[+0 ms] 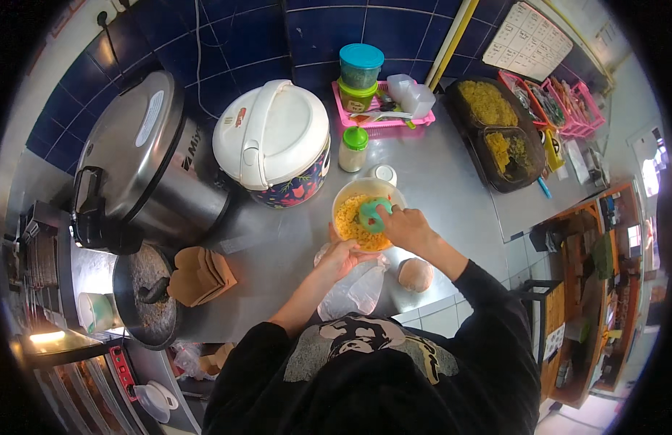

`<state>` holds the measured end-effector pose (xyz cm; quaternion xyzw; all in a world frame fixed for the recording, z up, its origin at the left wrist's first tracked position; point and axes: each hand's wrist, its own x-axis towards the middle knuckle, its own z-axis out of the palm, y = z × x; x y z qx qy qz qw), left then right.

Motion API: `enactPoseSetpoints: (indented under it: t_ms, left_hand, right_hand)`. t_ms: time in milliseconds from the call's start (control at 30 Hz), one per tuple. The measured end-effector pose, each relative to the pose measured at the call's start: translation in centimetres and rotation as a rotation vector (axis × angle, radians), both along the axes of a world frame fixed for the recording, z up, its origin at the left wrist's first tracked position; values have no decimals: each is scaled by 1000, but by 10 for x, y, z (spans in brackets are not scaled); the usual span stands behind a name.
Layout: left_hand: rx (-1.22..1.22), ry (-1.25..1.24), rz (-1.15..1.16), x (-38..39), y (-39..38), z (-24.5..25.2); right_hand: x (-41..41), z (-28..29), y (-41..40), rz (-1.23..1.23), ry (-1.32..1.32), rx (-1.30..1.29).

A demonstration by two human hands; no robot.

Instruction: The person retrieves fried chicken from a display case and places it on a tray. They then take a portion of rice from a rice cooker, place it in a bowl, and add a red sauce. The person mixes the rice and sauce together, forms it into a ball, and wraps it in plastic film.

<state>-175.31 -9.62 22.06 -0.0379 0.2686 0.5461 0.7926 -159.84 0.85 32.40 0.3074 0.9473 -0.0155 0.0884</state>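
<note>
My left hand (pixel 342 259) holds a whitish plastic bowl (pixel 348 188) from below and at its near side. Inside is a yellow crumbly food (pixel 348 222) with a few red bits. My right hand (pixel 405 229) grips a green rounded utensil (pixel 373 213), which reaches into the bowl; its exact kind is unclear. Beneath my left wrist lies a clear plastic bag (pixel 349 293) on the steel table (pixel 445 201). A pale round bundle (pixel 416 275) rests near the table's edge, below my right forearm. Just behind the bowl is a small white cup (pixel 386 174).
On the left stand a large steel rice cooker (pixel 151 163) and a white-lidded rice cooker (pixel 281 130). Folded brown paper boxes (pixel 200 276) lie beside a stone mortar (pixel 148 293). Behind are a green-capped bottle (pixel 353 149) and pink tray (pixel 387 131); a dark food container (pixel 491 136) sits right.
</note>
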Motion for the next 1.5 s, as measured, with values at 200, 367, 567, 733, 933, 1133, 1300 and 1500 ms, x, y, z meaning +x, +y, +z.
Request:
enactPoseSetpoints:
  t_ms: [200, 367, 567, 733, 933, 1133, 1300, 1500]
  left_hand:
    - [169, 347, 73, 13, -20, 28]
    - [270, 489, 79, -6, -29, 14]
    - [286, 602, 100, 1, -33, 49]
    - [353, 756, 206, 8, -30, 72]
    - [416, 792, 312, 11, -24, 56]
    - [414, 1051, 263, 23, -26, 49]
    - [362, 1197, 114, 23, -34, 57]
    - [500, 1217, 215, 26, -29, 47]
  right_hand:
    - [-18, -18, -45, -226, 188, 92]
    - [-6, -10, -58, -28, 205, -24]
    - [14, 35, -54, -107, 221, 66]
    - [13, 1, -47, -167, 438, 336]
    - [19, 13, -67, -459, 403, 35]
    - [37, -25, -58, -548, 901, -484]
    - [24, -11, -56, -1035, 1005, -1296]
    - [23, -22, -50, -1177, 1204, -1767]
